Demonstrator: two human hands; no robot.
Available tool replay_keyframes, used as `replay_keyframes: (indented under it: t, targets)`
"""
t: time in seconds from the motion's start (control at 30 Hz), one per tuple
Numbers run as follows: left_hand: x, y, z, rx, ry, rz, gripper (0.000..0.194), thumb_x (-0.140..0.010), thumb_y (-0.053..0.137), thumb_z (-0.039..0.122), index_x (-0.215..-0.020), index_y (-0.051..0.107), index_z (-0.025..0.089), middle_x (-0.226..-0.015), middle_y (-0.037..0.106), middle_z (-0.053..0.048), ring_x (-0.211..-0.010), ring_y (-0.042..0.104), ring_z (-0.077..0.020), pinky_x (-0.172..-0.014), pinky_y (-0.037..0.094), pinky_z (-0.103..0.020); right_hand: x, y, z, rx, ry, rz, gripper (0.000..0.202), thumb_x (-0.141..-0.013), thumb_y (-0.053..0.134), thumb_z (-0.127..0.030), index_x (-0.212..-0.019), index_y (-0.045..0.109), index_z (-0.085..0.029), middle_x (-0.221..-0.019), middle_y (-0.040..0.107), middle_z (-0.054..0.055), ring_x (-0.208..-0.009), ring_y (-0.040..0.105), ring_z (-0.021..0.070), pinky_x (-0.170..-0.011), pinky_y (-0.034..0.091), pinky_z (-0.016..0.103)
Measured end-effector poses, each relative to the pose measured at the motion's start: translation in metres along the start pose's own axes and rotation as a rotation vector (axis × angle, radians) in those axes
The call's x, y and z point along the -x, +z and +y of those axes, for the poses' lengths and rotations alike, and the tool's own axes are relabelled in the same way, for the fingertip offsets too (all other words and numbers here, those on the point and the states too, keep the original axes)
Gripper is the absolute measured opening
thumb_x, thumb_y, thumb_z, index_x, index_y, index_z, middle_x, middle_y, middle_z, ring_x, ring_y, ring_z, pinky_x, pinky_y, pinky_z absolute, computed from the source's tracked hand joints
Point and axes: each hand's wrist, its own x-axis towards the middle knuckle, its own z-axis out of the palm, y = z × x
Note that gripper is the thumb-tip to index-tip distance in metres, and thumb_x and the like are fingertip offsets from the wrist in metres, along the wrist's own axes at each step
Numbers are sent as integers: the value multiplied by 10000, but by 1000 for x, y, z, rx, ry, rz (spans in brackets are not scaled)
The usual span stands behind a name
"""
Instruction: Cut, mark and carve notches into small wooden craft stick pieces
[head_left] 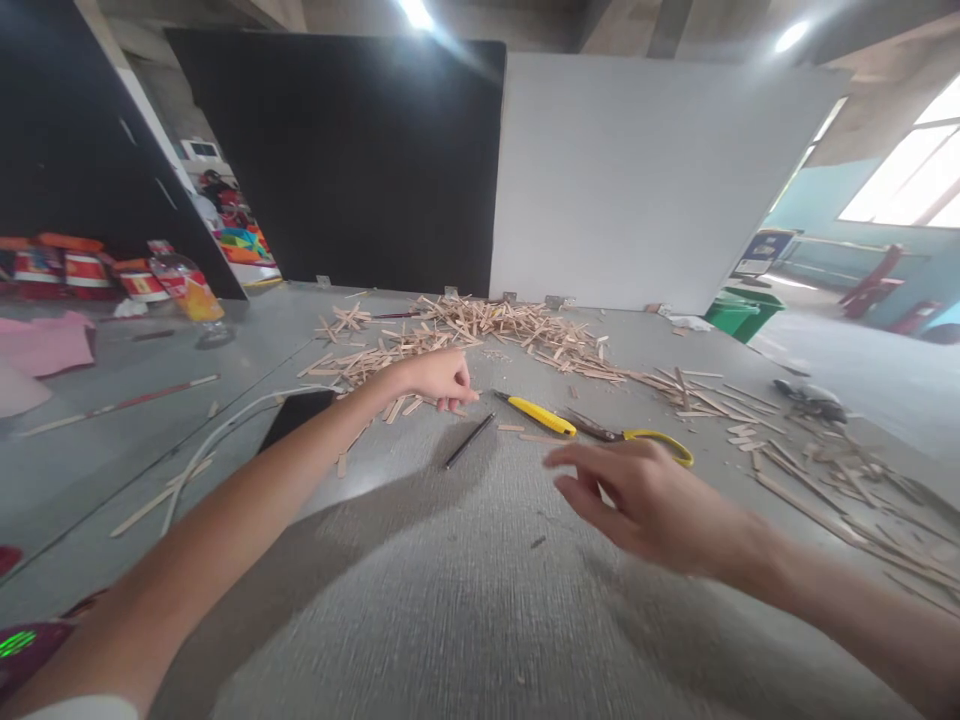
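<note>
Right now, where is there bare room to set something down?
The near tabletop, between the left forearm and right hand, below the dark pencil, is bare but for small scraps. Crowded: far middle, heaped with wooden strips; right side, strewn with more; centre, utility knife and scissors.

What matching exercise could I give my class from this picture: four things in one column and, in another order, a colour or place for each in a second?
Column one
1. Scissors
2. Pencil
3. Heap of wooden strips
4. Plastic bottle

Column two
A. In front of the black panel and white panel
B. Red and orange, on the left side of the table
C. Yellow-handled, just beyond the right hand
D. Thin and dark, lying near the yellow utility knife

Right pairs: 1-C, 2-D, 3-A, 4-B.
</note>
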Motion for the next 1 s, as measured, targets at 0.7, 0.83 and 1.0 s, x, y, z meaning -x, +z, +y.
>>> replay_keyframes:
  t: [0.7,0.83,1.0]
  targets:
    - [12,48,65,-173,127,-51,262,-1008,648,373,-1165,670,164,-1148,690,-74,-953,686,-200,-831,599,-384,12,33,-18,126,-120,-282,292,-1040,434,-193,-1068,725,-185,-818,782,73,-685,741,234,-611,494,324]
    - [31,69,109,-165,282,-9,264,-898,715,269,-668,620,181,-648,624,1,-601,565,-127,-583,462,-261,21,40,-3,309,-167,38,440,-1055,360,-159,-1459,495,-48,-876,789,130,-604,712,239,-500,431,326]
    - [44,96,136,-113,383,82,296,-891,659,322,-635,592,188,-575,584,15,-541,550,-131,-492,334,-261,26,41,14,317,-152,162,285,-1032,390,-112,-1091,668,-126,-761,734,77,-567,672,211,-482,347,304]
